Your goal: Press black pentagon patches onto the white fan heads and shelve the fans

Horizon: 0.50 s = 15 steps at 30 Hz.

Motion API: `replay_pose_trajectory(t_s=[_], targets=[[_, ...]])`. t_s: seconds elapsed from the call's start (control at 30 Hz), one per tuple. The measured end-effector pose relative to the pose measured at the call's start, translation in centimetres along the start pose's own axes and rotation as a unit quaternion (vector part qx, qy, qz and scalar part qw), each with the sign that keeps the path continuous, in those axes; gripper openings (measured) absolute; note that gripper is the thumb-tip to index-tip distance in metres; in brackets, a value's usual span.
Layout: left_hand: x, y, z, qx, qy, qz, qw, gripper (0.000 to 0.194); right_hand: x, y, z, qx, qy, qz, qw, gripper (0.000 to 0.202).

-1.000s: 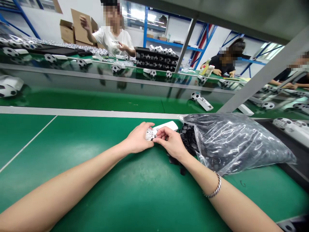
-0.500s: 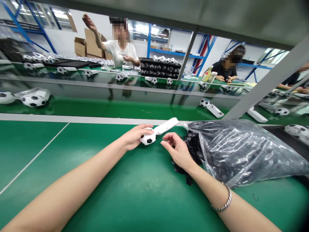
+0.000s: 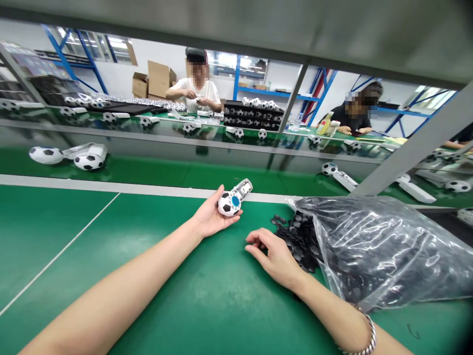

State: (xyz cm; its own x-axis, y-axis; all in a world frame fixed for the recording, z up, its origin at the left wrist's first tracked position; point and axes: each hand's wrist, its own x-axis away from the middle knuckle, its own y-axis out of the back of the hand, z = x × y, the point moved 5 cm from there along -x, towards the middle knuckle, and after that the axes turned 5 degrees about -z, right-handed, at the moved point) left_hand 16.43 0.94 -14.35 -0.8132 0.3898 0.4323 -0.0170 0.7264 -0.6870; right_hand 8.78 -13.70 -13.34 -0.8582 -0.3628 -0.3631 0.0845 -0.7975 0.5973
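My left hand (image 3: 214, 215) holds a white, black-patched soccer-ball-shaped device (image 3: 226, 206) with a short handle part (image 3: 243, 187). The device rests on the palm and fingers, thumb behind it. A round blue patch shows on the ball, and the handle's upturned face shows its inner parts. My right hand (image 3: 273, 254) hovers low over the table to the right, fingers loosely curled and thumb slightly apart; nothing shows between them. Just beyond it lies a heap of small black flat pieces (image 3: 301, 236), spilling from a clear plastic bag (image 3: 388, 251).
Beyond the green table (image 3: 166, 305) runs a green conveyor belt (image 3: 155, 168) carrying similar ball devices (image 3: 88, 160). A slanted metal post (image 3: 410, 143) rises at right, and a shelf hangs overhead. Across the line sit a person in white (image 3: 201, 93) and another in black (image 3: 356, 116).
My left hand has turned the device over, so the blue patch and the handle's inner side now show. My right hand sits slightly lower in view, still loosely curled. The view has shifted.
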Motion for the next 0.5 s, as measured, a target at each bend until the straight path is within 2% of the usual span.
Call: replay_pose_trajectory(t_s=[0.13,0.33,0.5], targets=[[-0.1,0.1,0.0,-0.003,-0.018,-0.012,1.0,0.028,0.2,-0.1,0.1,0.012,0.019,0.016,1.0,0.006],[0.0,0.0,0.1,-0.003,-0.021,-0.009,1.0,0.031,0.3,-0.3,0.0,0.033,0.026,0.045,0.998,0.005],[-0.3,0.5,-1.2,0.013,-0.107,-0.061,0.992,0.02,0.2,-0.4,0.2,0.03,0.027,0.059,0.997,0.005]])
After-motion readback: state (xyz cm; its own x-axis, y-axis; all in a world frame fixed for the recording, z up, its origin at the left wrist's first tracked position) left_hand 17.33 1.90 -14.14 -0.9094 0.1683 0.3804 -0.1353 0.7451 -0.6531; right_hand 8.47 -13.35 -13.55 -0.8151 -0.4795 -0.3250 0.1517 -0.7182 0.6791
